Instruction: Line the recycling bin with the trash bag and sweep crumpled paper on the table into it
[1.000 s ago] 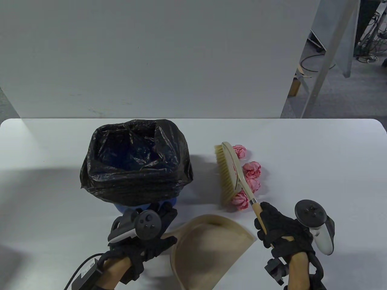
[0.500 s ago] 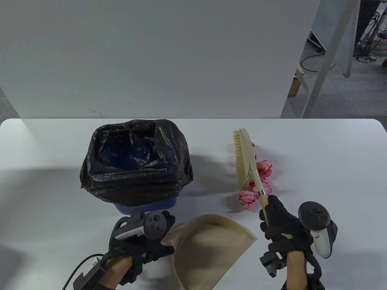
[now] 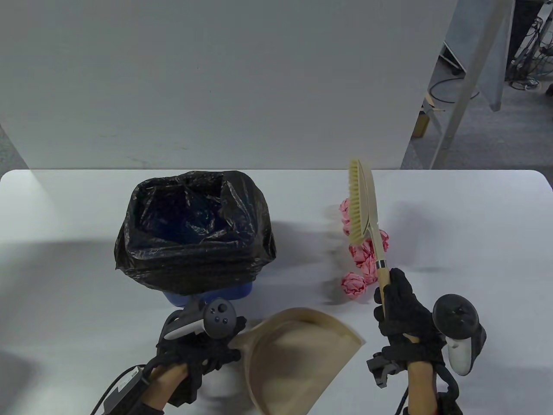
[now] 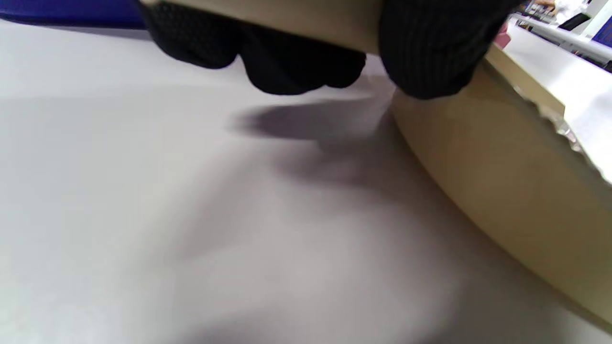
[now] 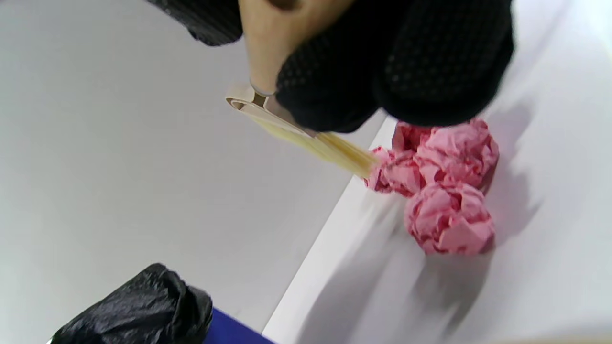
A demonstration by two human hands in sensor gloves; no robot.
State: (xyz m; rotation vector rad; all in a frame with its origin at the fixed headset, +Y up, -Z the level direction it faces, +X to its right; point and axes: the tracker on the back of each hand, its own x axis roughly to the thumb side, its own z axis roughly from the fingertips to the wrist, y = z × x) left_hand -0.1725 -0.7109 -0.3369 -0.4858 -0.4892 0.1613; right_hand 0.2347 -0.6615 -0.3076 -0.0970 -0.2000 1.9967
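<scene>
A blue recycling bin [image 3: 207, 296] lined with a black trash bag [image 3: 194, 233] stands at the table's left centre. Several pink crumpled paper balls [image 3: 365, 255] lie right of it, also in the right wrist view as pink balls [image 5: 447, 184]. My right hand [image 3: 399, 313] grips the wooden handle of a beige brush [image 3: 363, 203], which is raised and tilted over the balls, bristles facing left. My left hand [image 3: 203, 346] holds the handle of a beige dustpan [image 3: 298, 354] resting on the table near the front edge; the left wrist view shows its fingers [image 4: 287, 67] wrapped round the pan's handle [image 4: 516, 177].
A white wall panel [image 3: 216, 86] stands right behind the table's far edge. A cable and small box [image 3: 125, 384] trail from my left wrist. Floor, cables and a metal frame [image 3: 466, 78] show at the upper right beyond the table.
The brush has lifted and swung from left of the paper balls to above and to their right, becoming more upright. My right hand shifted right. The dustpan stayed.
</scene>
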